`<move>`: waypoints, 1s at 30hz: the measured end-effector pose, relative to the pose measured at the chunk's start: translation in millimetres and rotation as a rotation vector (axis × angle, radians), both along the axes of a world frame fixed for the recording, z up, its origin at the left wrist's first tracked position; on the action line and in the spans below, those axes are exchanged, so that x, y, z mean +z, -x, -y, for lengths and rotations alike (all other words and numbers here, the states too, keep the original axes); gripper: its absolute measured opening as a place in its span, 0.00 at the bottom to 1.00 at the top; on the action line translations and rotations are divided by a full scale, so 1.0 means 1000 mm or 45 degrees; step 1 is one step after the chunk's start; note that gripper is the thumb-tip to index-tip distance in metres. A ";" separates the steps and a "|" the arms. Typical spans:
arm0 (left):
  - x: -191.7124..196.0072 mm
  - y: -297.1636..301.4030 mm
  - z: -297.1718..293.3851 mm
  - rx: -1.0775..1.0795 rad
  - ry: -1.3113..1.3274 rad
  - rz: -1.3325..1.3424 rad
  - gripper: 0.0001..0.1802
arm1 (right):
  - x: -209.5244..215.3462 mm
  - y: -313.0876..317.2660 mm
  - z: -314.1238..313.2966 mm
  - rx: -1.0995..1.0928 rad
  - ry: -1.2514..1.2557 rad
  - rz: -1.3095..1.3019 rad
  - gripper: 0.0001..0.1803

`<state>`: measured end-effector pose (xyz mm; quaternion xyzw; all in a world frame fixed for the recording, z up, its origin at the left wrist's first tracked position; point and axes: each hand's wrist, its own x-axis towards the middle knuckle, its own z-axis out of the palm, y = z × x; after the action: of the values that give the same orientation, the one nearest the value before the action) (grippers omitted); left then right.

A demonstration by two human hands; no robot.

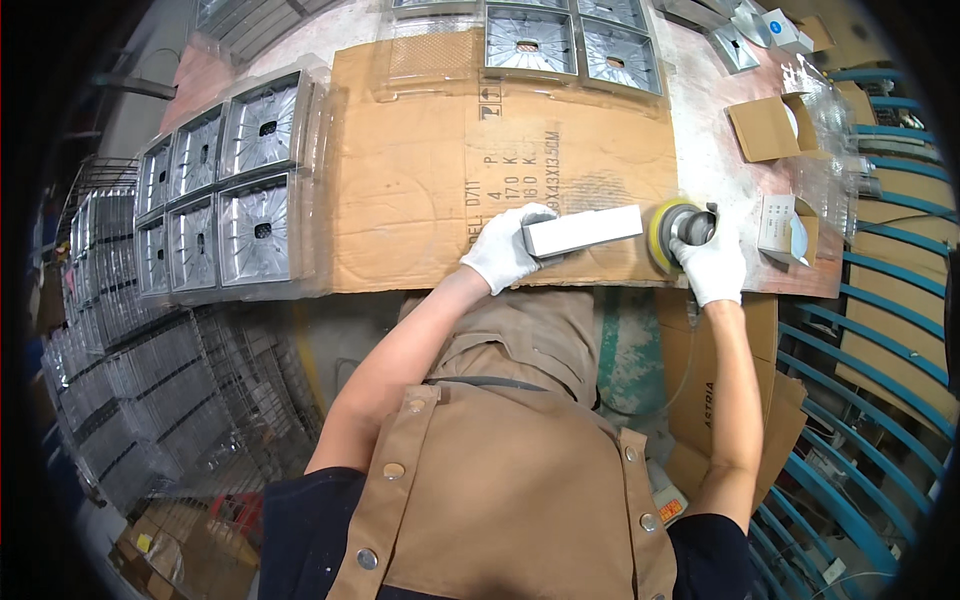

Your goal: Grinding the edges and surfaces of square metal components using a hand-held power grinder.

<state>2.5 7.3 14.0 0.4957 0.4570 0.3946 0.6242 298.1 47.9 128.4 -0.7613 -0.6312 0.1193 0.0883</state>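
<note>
Fingers of the gloved left hand (503, 247) curl around the near end of a pale metal block (583, 230) lying on cardboard (420, 170) on the desk (700, 150). Beside its far end, the right hand (712, 262) wraps a yellow-padded sander (676, 232), forearm stretched straight.
</note>
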 end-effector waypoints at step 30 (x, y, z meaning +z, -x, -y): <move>0.084 -0.029 -0.021 -0.048 -0.746 -0.953 0.19 | -0.039 -0.015 0.017 -0.179 0.087 0.078 0.41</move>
<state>32.0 28.3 97.7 0.7671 0.5111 0.2898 0.2576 313.3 31.1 89.5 -0.8096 -0.5742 0.1107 0.0511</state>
